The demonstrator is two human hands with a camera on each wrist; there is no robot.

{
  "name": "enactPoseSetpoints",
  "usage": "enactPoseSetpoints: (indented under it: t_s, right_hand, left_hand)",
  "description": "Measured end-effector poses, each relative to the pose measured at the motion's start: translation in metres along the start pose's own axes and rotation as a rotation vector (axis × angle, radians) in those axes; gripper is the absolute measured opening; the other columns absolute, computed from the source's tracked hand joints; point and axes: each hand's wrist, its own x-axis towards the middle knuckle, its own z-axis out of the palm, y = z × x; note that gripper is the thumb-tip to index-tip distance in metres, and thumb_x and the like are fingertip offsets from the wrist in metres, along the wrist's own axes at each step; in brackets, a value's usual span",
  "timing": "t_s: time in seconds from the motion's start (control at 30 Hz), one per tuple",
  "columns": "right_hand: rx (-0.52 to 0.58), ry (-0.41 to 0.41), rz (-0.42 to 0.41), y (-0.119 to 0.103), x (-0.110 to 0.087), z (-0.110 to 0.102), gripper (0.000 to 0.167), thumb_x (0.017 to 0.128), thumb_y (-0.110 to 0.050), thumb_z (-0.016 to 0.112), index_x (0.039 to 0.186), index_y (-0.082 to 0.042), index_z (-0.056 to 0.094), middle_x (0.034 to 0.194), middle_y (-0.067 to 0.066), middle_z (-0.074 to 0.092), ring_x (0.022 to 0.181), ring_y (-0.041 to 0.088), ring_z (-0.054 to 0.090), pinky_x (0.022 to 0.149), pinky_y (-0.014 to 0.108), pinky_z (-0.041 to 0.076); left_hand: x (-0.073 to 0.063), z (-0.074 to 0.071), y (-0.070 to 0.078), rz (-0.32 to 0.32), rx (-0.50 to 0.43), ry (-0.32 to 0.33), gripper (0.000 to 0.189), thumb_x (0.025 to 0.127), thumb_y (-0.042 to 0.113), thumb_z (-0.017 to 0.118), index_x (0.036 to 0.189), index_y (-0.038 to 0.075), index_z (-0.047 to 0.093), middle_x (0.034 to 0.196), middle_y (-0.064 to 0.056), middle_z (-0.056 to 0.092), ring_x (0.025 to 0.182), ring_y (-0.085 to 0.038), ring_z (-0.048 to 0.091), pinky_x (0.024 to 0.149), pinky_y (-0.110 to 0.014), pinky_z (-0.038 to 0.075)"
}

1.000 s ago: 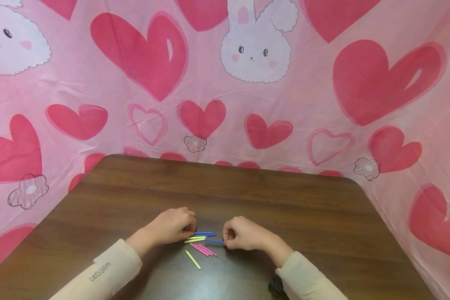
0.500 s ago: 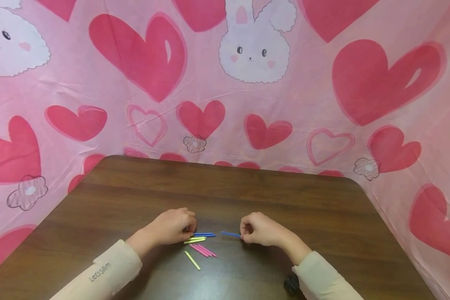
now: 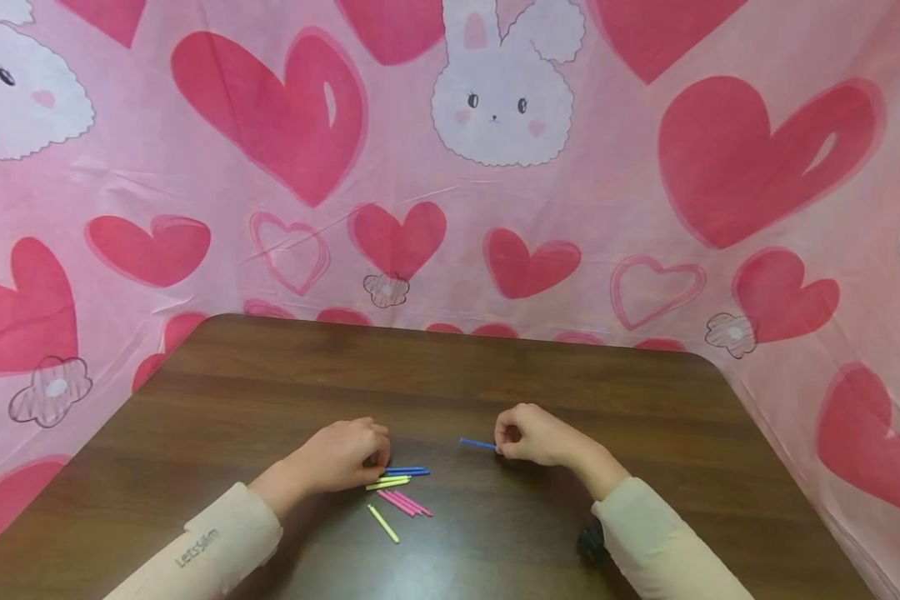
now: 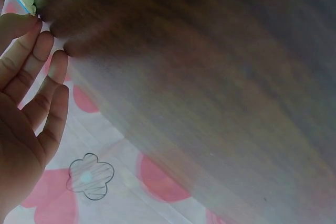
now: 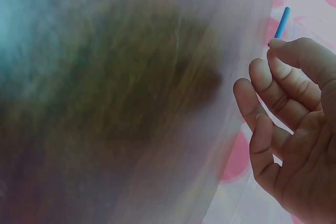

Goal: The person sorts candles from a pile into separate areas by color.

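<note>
Out over the table to the right, my right hand point(image 3: 532, 433) pinches one thin blue stick point(image 3: 477, 443) by its end, between thumb and forefinger. The right wrist view shows that same blue stick point(image 5: 282, 23) pointing up past the thumb, the other fingers loosely bent. My left hand point(image 3: 348, 452) stays by the pile, its thumb and forefinger pinched at the left ends of the blue sticks point(image 3: 408, 471). Just below these lie yellow sticks point(image 3: 390, 482), then several pink sticks point(image 3: 407, 502). A lone yellow stick point(image 3: 383, 524) lies slantwise nearer the front.
The dark brown wooden table point(image 3: 307, 367) has rounded far corners. Behind it hangs a pink cloth point(image 3: 600, 192) printed with hearts and rabbits. Under the right sleeve point(image 3: 660, 537) a small black object point(image 3: 591, 540) shows.
My right hand has drawn the blue stick away from the pile, rightward and then toward the far side. The left hand and the other sticks have stayed nearly in place.
</note>
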Motion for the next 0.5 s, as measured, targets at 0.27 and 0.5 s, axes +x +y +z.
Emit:
enactPoseSetpoints:
  t_s: [0.27, 0.5]
  right_hand:
    - [0.006, 0.012, -0.022, 0.012, 0.01, -0.004, 0.014, 0.089, -0.002, 0.067, 0.078, -0.01, 0.065, 0.077, -0.004, 0.065, 0.069, 0.006, 0.05, 0.064, 0.021, 0.046]
    - [0.042, 0.013, -0.052, 0.018, 0.021, -0.004, 0.011, 0.088, -0.001, 0.067, 0.079, -0.007, 0.068, 0.074, -0.002, 0.066, 0.066, 0.004, 0.052, 0.062, 0.02, 0.048]
  left_hand:
    - [0.0, -0.001, -0.001, -0.007, -0.006, -0.008, 0.015, 0.081, 0.016, 0.076, 0.072, 0.021, 0.066, 0.076, 0.012, 0.056, 0.074, -0.003, 0.046, 0.062, -0.02, 0.043]
    - [0.0, -0.001, -0.001, -0.01, -0.012, -0.013, 0.013, 0.081, 0.016, 0.076, 0.073, 0.021, 0.067, 0.075, 0.012, 0.056, 0.073, -0.003, 0.045, 0.062, -0.02, 0.042]
